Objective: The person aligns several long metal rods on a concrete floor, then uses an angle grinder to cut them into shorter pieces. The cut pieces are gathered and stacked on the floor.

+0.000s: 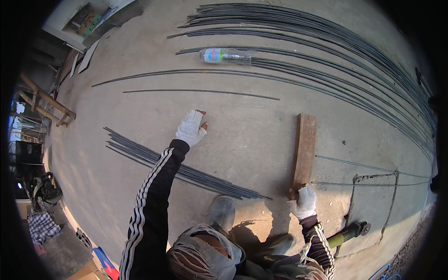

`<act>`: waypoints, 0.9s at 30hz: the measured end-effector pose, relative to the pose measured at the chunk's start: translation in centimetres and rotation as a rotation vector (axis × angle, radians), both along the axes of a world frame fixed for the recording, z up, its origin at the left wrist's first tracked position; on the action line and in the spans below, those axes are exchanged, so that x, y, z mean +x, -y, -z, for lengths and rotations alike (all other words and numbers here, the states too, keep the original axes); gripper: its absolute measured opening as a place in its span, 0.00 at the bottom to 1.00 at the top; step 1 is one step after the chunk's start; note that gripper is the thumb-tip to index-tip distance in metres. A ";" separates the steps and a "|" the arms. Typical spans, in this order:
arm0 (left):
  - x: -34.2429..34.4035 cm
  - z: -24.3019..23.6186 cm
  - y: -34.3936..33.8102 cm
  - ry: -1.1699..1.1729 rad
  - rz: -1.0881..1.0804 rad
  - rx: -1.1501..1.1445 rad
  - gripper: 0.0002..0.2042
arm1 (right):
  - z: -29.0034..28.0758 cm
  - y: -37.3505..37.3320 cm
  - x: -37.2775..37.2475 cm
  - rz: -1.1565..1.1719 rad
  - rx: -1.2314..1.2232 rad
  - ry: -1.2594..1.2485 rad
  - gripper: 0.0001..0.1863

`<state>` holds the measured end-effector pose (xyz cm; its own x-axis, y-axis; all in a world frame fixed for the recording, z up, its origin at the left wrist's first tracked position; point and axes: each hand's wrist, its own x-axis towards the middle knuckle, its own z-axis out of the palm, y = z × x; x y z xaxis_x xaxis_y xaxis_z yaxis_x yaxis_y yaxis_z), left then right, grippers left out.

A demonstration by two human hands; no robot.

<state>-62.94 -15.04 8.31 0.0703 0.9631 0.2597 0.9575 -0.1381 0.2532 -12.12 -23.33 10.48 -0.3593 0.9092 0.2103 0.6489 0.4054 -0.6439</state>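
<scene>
My left hand (pixel 190 128), in a white work glove with bare fingertips, reaches out over the concrete floor. Its thumb stands apart from the bent fingers and nothing shows between them. Beyond it lies a single thin steel rod (pixel 200 92); a bundle of cut rods (pixel 186 175) passes under my left forearm. My right hand (pixel 303 201), gloved the same way, grips the near end of a wooden block (pixel 304 147). Two rods (pixel 364 184) run off to the right from beside this block. A green angle grinder (pixel 345 234) lies beside my right forearm.
Long steel bars (pixel 275 18) stretch across the far floor, with a plastic bottle (pixel 219 56) lying on some of them. A wooden trestle (pixel 46 102) stands at the left. Near it are a black bag (pixel 45 189) and checked cloth (pixel 42 227). A cracked slab outline (pixel 394 200) marks the right.
</scene>
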 end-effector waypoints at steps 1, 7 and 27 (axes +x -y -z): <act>-0.6 0.1 -1.4 0.008 0.012 0.028 0.21 | 0.2 -1.6 -0.6 -0.061 0.068 0.034 0.10; -2.9 1.3 -11.9 -0.140 0.006 0.011 0.20 | 1.7 -5.4 -4.2 -0.080 0.054 0.199 0.11; -1.1 3.1 -25.5 -0.527 0.233 -0.134 0.23 | 2.5 -5.4 -3.9 -0.122 -0.056 0.276 0.17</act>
<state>-64.06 10.48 5.18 0.3702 0.9289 0.0091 0.9071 -0.3594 -0.2190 -15.98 -17.88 7.94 -0.5029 0.8634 0.0403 0.7512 0.4597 -0.4737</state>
